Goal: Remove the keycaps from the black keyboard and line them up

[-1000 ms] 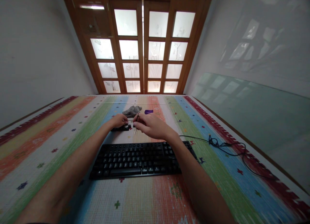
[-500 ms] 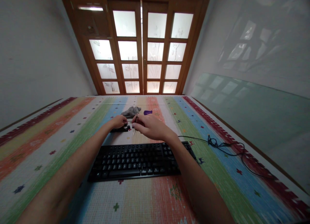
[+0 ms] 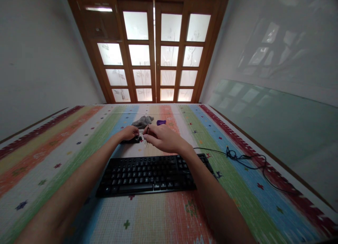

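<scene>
Beyond the keyboard, my left hand (image 3: 130, 132) is closed in a pinch over a small dark flat object (image 3: 132, 141). Whatever lies between its fingertips is too small to make out. My right hand (image 3: 162, 137) faces it, fingers closed on a thin wire tool (image 3: 146, 144) whose prongs point down toward the cloth. A small black piece (image 3: 140, 138) lies between the two hands. The black keyboard (image 3: 137, 177) rests nearer to me, its right part covered by my right forearm.
Behind my hands lie a crumpled grey cloth (image 3: 143, 121) and a small purple object (image 3: 161, 122). The keyboard's black cable (image 3: 245, 157) runs loosely to the right over the striped tablecloth (image 3: 87, 159). Walls flank the table, with a glazed wooden door (image 3: 154, 54) behind it.
My right hand has shifted very slightly left with the wire tool. My left hand stays almost where it was, and the things on the table look the same.
</scene>
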### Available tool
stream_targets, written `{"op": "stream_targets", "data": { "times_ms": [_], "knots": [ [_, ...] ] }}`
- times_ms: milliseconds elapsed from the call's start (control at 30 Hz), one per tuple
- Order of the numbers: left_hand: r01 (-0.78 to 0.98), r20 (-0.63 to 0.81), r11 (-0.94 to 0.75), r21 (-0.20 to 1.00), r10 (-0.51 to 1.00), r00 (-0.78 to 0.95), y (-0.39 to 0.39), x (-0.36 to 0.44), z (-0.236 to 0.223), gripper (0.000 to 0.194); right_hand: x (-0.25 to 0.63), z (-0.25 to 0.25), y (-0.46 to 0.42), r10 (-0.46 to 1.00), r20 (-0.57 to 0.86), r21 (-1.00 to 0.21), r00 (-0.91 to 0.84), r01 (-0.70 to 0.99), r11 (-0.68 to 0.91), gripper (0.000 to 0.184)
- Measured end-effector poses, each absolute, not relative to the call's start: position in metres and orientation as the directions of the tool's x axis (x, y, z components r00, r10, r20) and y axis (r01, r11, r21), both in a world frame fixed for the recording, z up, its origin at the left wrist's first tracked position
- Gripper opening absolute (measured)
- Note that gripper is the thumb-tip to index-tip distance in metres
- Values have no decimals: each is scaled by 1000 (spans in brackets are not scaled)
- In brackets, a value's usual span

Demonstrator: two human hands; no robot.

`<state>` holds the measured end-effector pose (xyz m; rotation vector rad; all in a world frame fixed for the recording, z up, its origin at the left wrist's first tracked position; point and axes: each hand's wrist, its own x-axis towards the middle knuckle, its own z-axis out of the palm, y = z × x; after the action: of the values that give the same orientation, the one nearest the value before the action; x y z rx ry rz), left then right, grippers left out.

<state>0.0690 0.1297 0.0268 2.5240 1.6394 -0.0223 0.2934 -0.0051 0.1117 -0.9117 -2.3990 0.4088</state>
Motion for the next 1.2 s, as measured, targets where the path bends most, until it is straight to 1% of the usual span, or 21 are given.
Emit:
{"op": "stream_targets", "data": {
  "times_ms": [400,567,667,833,1033,1133,1200],
  "knots": [
    [886,-83,-442,139,886,455,130,65,24,20,292,111,-6,686,364,-461,-630,517,721,18],
    [873,-65,-461,162,877,475,130,65,24,19,292,111,-6,681,365,-439,-634,528,727,17],
    [866,-15,-468,175,878,478,131,64,28,20,293,113,-6,683,363,-429,-634,537,726,17],
    [857,111,-485,173,874,472,127,59,44,26,295,117,-9,691,355,-443,-629,538,717,15],
    [797,363,-567,209,801,475,90,52,54,26,290,112,-7,677,318,-473,-664,507,720,12],
    [742,374,-618,260,773,512,58,53,47,24,286,104,-6,662,248,-500,-707,491,713,10],
    [694,327,-649,312,759,563,36,55,39,20,283,101,-6,644,200,-522,-738,476,708,10]
  ]
}}
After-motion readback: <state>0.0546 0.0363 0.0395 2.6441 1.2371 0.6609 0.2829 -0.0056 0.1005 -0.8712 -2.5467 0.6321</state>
